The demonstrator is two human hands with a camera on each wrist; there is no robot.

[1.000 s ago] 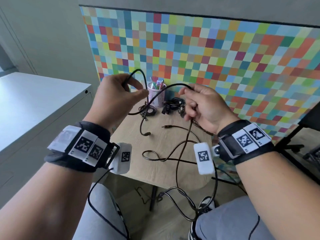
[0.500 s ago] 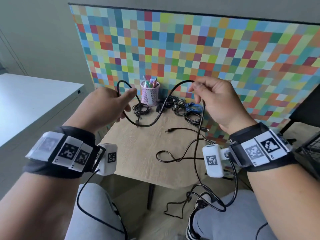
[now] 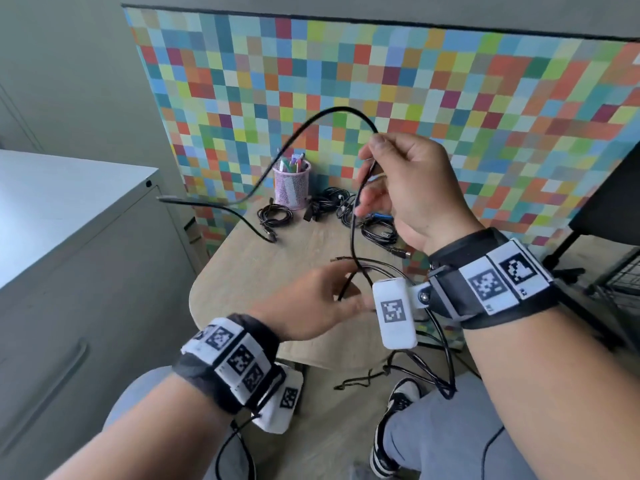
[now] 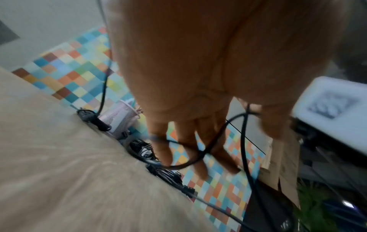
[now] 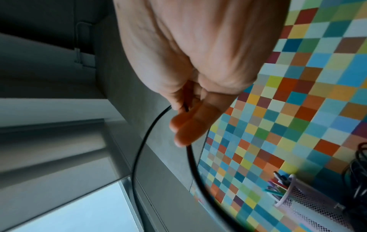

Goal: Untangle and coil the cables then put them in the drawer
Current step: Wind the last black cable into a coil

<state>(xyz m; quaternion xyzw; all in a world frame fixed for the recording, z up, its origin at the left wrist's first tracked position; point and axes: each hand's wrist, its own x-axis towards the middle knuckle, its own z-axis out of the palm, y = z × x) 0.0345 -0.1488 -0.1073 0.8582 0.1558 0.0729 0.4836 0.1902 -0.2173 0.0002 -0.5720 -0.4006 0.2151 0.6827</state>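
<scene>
Nearest, the left hand (image 3: pixel 311 299) was spread with straight fingers under the hanging black cable (image 3: pixel 353 237), which crossed them ungripped. Just beyond and above, the right hand (image 3: pixel 408 188) pinched that cable, its run dropping almost vertically to the left hand, while coiled cables (image 3: pixel 275 216) lay far on the table (image 3: pixel 242 271).

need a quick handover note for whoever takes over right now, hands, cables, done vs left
Right hand: raised, pinching the long black cable between thumb and fingertips.
Left hand: low, fingers straight, the same cable's lower run lying across them, no closed grip.
The cable's loose end hangs out to the left; the rest trails off the table to the floor.
Done: several coiled bundles sit by the pink pen cup.
Left: coil this cable. No bundle is in a drawer, and no open drawer is in view.
</scene>
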